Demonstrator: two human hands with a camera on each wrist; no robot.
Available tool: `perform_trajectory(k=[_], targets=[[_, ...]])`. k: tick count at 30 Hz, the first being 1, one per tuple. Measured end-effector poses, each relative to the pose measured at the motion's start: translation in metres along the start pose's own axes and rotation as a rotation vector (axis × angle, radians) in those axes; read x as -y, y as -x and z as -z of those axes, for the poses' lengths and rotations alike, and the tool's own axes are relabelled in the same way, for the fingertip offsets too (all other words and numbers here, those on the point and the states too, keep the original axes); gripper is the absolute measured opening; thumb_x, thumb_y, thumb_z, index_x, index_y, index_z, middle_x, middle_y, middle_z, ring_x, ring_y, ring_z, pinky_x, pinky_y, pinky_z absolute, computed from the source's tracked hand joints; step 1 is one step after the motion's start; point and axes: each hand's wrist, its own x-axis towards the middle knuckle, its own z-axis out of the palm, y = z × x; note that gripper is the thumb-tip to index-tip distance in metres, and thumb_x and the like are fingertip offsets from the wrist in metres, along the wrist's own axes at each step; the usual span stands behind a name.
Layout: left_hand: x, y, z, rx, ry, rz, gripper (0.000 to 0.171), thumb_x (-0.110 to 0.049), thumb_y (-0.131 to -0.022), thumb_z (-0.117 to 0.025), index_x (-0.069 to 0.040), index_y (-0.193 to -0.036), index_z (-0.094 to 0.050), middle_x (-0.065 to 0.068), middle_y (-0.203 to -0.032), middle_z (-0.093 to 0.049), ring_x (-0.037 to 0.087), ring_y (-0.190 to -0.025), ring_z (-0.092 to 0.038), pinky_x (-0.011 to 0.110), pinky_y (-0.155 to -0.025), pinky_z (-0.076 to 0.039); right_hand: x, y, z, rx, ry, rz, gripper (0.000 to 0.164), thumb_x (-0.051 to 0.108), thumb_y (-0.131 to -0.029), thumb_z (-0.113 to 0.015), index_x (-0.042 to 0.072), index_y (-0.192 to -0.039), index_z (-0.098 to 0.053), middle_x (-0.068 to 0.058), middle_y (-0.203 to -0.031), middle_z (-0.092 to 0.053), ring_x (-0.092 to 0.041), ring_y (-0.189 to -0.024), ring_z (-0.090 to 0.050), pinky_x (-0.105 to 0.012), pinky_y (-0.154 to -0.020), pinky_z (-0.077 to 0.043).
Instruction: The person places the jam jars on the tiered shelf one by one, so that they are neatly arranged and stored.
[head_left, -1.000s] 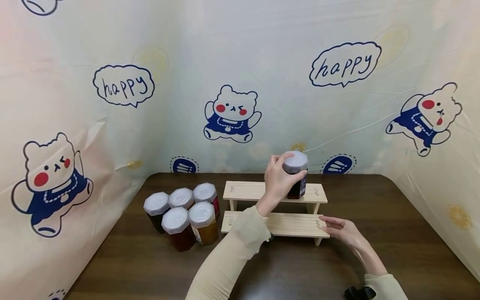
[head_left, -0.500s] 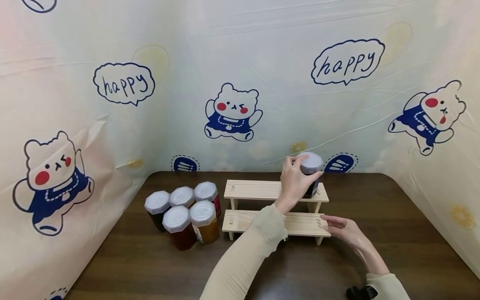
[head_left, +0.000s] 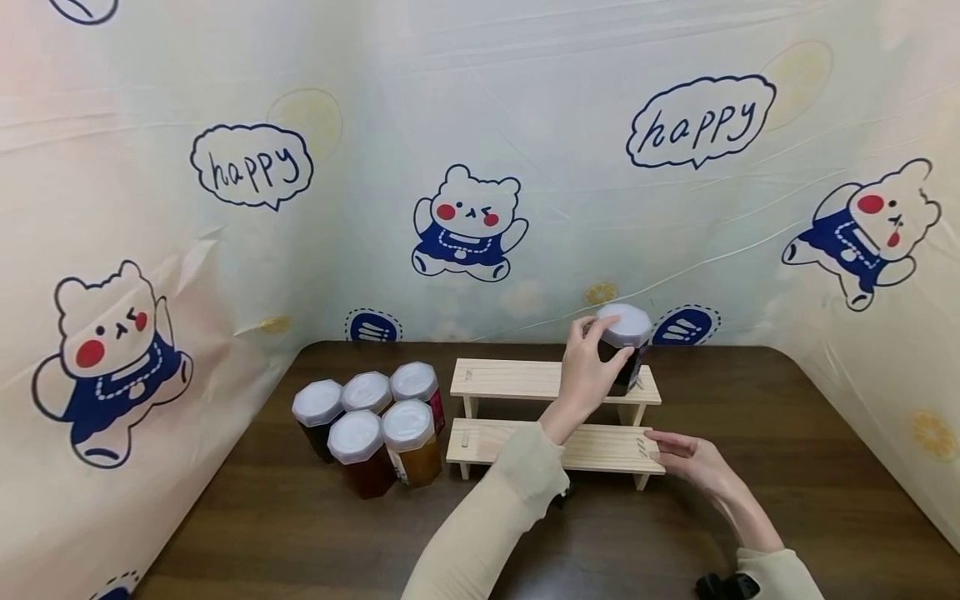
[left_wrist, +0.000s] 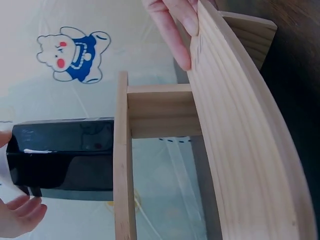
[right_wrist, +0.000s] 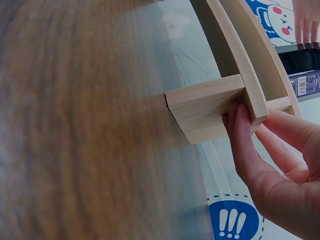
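On the right end of the rack's upper shelf stands a dark jar with a whitish octagonal lid. Its base meets the board in the left wrist view. My left hand curls round the top of this jar, fingers at the lid and thumb across the front. My right hand pinches the right end of the lower shelf of the two-tier wooden rack. Close up in the right wrist view, its fingers lie on the board's corner by the leg. The left sleeve hides part of the lower shelf.
Left of the rack several lidded jars stand bunched together, with dark, red and amber contents. The brown wooden table ends at a printed cloth backdrop behind and at both sides.
The left hand has carried the dark jar rightward along the upper shelf to its right end. Lately its thumb has drawn back left while the jar stays put. The right hand keeps its place.
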Motion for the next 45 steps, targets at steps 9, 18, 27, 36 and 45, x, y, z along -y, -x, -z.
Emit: perform_trajectory(k=[9, 18, 27, 36, 45], targets=[[0.007, 0.014, 0.026, -0.098, 0.119, -0.102, 0.025, -0.016, -0.082, -0.063, -0.007, -0.105, -0.061, 0.008, -0.105, -0.051, 0.019, -0.098, -0.053, 0.025, -0.080, -0.044, -0.003, 0.000, -0.001, 0.006, -0.020, 0.029, 0.051, 0.008, -0.082, -0.061, -0.015, -0.123, -0.041, -0.013, -0.118, -0.053, -0.001, -0.087, -0.057, -0.022, -0.073, -0.048], [0.019, 0.031, 0.063, 0.031, 0.180, -0.131, 0.023, -0.017, -0.081, -0.064, -0.006, -0.101, -0.063, 0.007, -0.100, -0.055, 0.019, -0.096, -0.053, 0.033, -0.082, -0.043, -0.004, -0.001, 0.000, 0.013, -0.018, 0.043, 0.052, 0.009, -0.082, -0.061, -0.014, -0.123, -0.040, -0.007, -0.118, -0.054, 0.000, -0.089, -0.056, -0.021, -0.073, -0.047], [0.036, 0.049, 0.103, 0.198, 0.063, -0.049, 0.028, -0.024, -0.080, -0.064, -0.012, -0.105, -0.062, 0.004, -0.104, -0.055, 0.020, -0.098, -0.053, 0.036, -0.081, -0.043, -0.004, -0.001, 0.000, 0.012, -0.019, 0.031, 0.052, 0.009, -0.082, -0.061, -0.014, -0.124, -0.040, -0.011, -0.119, -0.053, 0.000, -0.088, -0.056, -0.021, -0.073, -0.047], [0.052, 0.069, 0.144, 0.218, -0.077, -0.016, 0.029, -0.024, -0.078, -0.067, -0.012, -0.104, -0.063, 0.004, -0.102, -0.056, 0.020, -0.095, -0.055, 0.037, -0.079, -0.044, -0.006, 0.000, -0.001, -0.004, -0.013, 0.023, 0.050, 0.009, -0.082, -0.061, -0.014, -0.122, -0.042, -0.014, -0.117, -0.054, 0.000, -0.088, -0.056, -0.021, -0.073, -0.047], [0.067, 0.086, 0.182, 0.181, -0.183, -0.025, 0.027, -0.021, -0.077, -0.068, -0.012, -0.102, -0.064, 0.001, -0.098, -0.055, 0.016, -0.090, -0.055, 0.035, -0.074, -0.046, -0.006, 0.000, -0.002, 0.008, -0.044, 0.041, 0.050, 0.007, -0.082, -0.061, -0.015, -0.123, -0.041, -0.002, -0.113, -0.057, 0.000, -0.088, -0.056, -0.021, -0.073, -0.047]])
